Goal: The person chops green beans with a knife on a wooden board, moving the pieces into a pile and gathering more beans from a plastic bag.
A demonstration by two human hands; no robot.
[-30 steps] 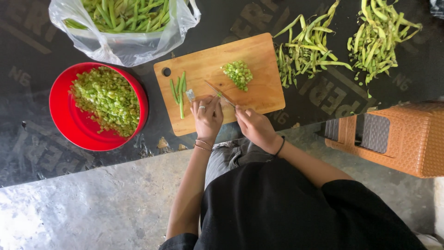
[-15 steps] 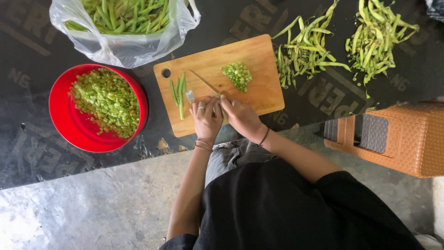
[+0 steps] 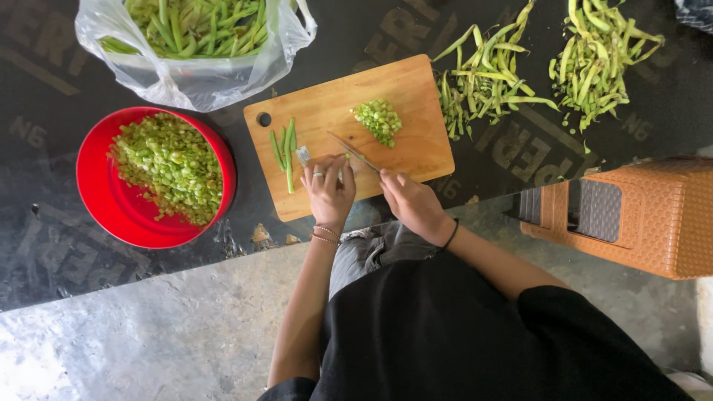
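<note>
A wooden cutting board [image 3: 401, 82] lies on a black plastic sheet. My left hand [image 3: 328, 189] presses down on a bundle of green beans at the board's near edge. My right hand [image 3: 413, 202] grips a knife [image 3: 354, 152], its blade angled up-left toward the left fingertips. A small heap of chopped bean pieces [image 3: 379, 119] sits in the board's middle. A few whole green beans [image 3: 284, 145] lie on the board's left side, just left of my left hand.
A red bowl [image 3: 108, 200] with chopped beans stands left of the board. A clear plastic bag [image 3: 197, 44] of whole beans sits at top left. Two piles of bean pods [image 3: 490, 70] [image 3: 598, 56] lie to the right. An orange woven stool [image 3: 639, 215] stands right.
The knife blade has swung back and forth over the bundle near my left fingers. My right hand has shifted slightly right. The left hand stays in place.
</note>
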